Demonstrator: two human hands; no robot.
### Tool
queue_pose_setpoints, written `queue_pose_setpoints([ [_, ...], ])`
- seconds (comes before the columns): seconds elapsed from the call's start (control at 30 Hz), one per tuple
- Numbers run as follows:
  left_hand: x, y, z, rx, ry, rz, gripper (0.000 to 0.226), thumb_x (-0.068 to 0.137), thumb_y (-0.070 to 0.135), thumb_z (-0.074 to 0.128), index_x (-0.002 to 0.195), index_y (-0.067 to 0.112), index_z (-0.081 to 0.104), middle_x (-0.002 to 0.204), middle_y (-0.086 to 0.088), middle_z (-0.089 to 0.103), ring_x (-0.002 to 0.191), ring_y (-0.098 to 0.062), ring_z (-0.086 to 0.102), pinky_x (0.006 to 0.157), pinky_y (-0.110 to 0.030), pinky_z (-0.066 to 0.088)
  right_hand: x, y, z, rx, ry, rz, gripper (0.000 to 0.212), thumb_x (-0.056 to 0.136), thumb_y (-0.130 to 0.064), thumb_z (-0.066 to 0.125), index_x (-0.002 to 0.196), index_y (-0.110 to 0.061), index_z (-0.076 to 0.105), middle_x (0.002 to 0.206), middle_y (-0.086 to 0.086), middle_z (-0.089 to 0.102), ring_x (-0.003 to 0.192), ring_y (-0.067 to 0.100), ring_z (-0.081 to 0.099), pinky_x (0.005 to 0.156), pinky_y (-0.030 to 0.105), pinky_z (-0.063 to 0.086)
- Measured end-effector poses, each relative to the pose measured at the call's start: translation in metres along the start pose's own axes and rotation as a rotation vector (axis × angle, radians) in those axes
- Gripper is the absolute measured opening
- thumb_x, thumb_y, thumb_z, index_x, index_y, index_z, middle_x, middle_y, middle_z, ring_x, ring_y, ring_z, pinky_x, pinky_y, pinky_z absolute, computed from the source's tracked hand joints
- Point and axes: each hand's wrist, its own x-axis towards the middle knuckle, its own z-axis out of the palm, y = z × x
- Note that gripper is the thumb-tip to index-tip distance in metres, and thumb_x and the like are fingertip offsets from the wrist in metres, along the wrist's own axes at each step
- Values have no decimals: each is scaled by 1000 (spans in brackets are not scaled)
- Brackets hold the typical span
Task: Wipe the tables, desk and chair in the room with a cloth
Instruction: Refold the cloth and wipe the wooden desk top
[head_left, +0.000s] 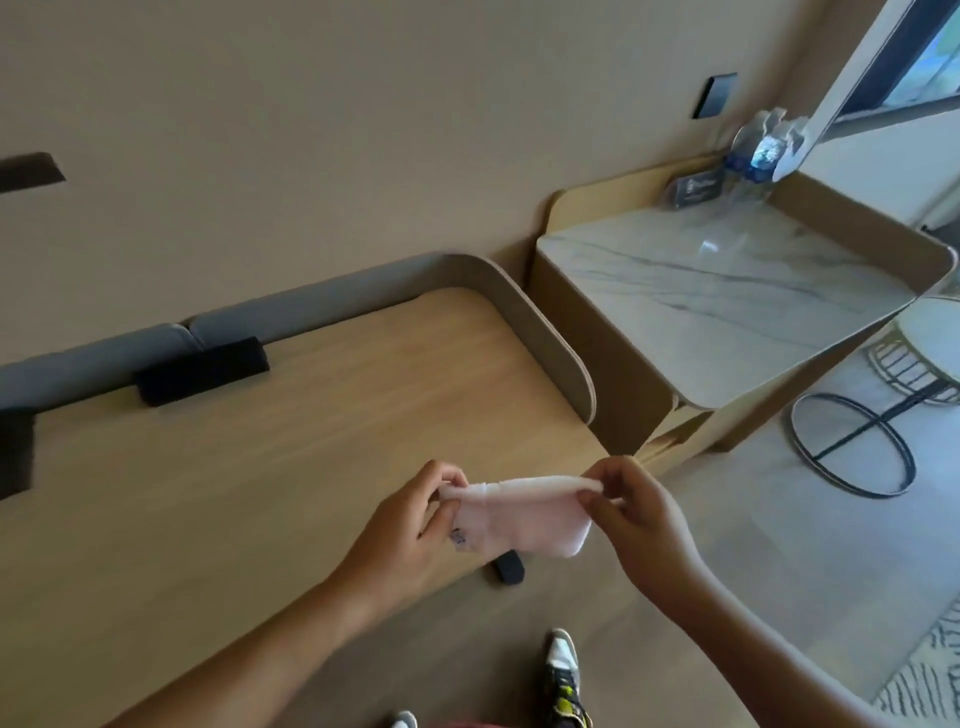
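A small white cloth (524, 514) hangs stretched between my two hands, above the front right corner of the wooden desk (291, 447). My left hand (415, 525) pinches its left end and my right hand (631, 512) pinches its right end. A small label shows at the cloth's lower left. To the right stands a marble-topped table (727, 301) with a raised wooden rim.
A black box (202, 371) lies at the desk's back by the grey padded rail. Water bottles (763, 150) and a small sign (696, 189) stand at the marble table's back. A round wire-frame side table (930, 353) stands on the floor at the right. My shoes show below.
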Motion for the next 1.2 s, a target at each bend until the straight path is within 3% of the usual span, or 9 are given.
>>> queue_pose_setpoints([
  [0.13, 44, -4, 65, -26, 55, -94, 23, 103, 17, 51, 104, 40, 52, 88, 15, 61, 75, -8, 55, 71, -26, 45, 60, 52, -29, -17, -109, 29, 12, 98, -17, 64, 97, -28, 58, 91, -10, 66, 80, 9, 61, 64, 22, 50],
  [0.3, 91, -13, 133, -143, 150, -282, 23, 102, 16, 49, 108, 37, 56, 90, 5, 65, 78, -20, 60, 76, -43, 51, 122, 103, -48, -31, -232, 124, 16, 98, -20, 61, 94, -32, 52, 90, -4, 62, 80, 14, 58, 65, 26, 47],
  [0.5, 134, -25, 170, -297, 339, -512, 23, 101, 12, 48, 110, 32, 56, 72, 1, 51, 58, -13, 44, 60, -33, 42, 176, 132, -42, -56, -328, 167, 4, 100, -25, 58, 102, -23, 56, 89, -4, 59, 76, 9, 55, 62, 22, 42],
  [0.7, 160, -45, 181, -459, 361, -693, 41, 91, 3, 64, 118, 32, 52, 93, -9, 59, 72, -19, 59, 52, -24, 46, 211, 149, -23, -3, -387, 265, 8, 100, -23, 57, 95, -29, 55, 90, 0, 63, 80, 20, 60, 66, 32, 50],
  [0.77, 168, -51, 183, -492, 375, -722, 50, 90, -1, 64, 126, 31, 50, 103, -11, 61, 82, -21, 64, 59, -26, 52, 225, 152, -17, 17, -413, 315, 13, 99, -20, 57, 97, -32, 56, 97, 0, 63, 89, 23, 63, 74, 40, 56],
  [0.87, 176, -67, 186, -412, 404, -758, 61, 90, -1, 64, 141, 26, 43, 125, -10, 59, 110, -23, 63, 89, -33, 54, 242, 161, -9, 32, -479, 382, 32, 96, -21, 63, 125, -31, 54, 124, 0, 58, 108, 24, 61, 93, 47, 56],
  [0.97, 172, -78, 192, -212, 372, -830, 60, 91, 9, 65, 146, 23, 42, 139, -8, 49, 128, -22, 52, 101, -33, 46, 244, 171, -2, -194, -573, 295, 55, 96, -22, 64, 146, -29, 42, 133, 3, 44, 109, 25, 58, 87, 38, 52],
  [1.07, 166, -85, 204, -209, 322, -856, 51, 90, 16, 67, 136, 29, 49, 130, -4, 56, 115, -21, 60, 91, -38, 55, 238, 183, 3, -247, -532, 307, 61, 95, -21, 65, 149, -27, 38, 127, 6, 49, 100, 25, 58, 80, 35, 49],
  [1.2, 159, -87, 225, -360, 292, -862, 39, 86, 2, 64, 118, 23, 56, 112, -4, 71, 90, -14, 68, 72, -30, 57, 226, 191, 8, -68, -481, 631, 60, 90, -21, 72, 142, -20, 41, 103, 3, 58, 94, 27, 64, 83, 47, 60],
])
